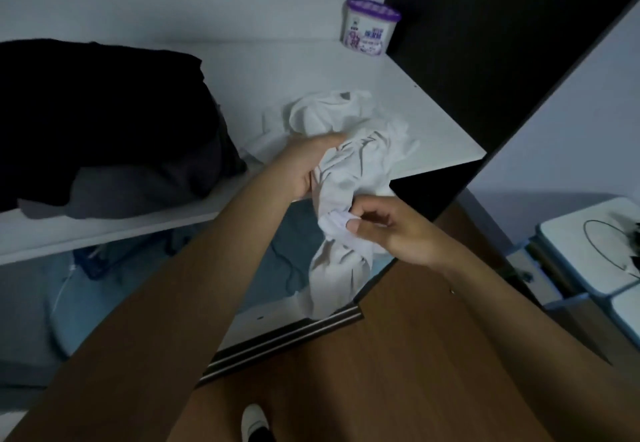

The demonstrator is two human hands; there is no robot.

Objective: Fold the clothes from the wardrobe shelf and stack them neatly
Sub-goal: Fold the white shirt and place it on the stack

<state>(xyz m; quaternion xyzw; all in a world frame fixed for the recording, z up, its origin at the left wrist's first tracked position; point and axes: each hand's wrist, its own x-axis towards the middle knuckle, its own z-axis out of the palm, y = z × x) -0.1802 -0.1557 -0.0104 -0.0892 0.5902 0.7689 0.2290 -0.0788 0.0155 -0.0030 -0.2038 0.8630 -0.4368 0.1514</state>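
White garment (360,164): thin, pale cloth, heavily creased and unfolded. Far part heaped in loose rumples on the wardrobe shelf (311,67), with a small grey patch near its far end; middle part gathered into a twisted rope at the shelf's front edge; near part hanging below that edge as a limp, wrinkled tail in front of the lower compartment.

Left hand (308,164): at the front edge of the shelf, fingers wrapped over the gathered cloth, gripping it from the left.

Right hand (388,230): lower and nearer, off the shelf, thumb and curled fingers pinching a small fold of the same cloth.

Dark clothes (104,112): an untidy black heap on the left of the shelf, lying over a grey piece (138,188), well apart from the white cloth.

Purple-lidded container (369,26): upright in the far right corner of the shelf, against the dark side panel (485,43).

Blue fabric (287,254) in the lower compartment, behind the hanging tail.

Below: wooden floor (415,355).
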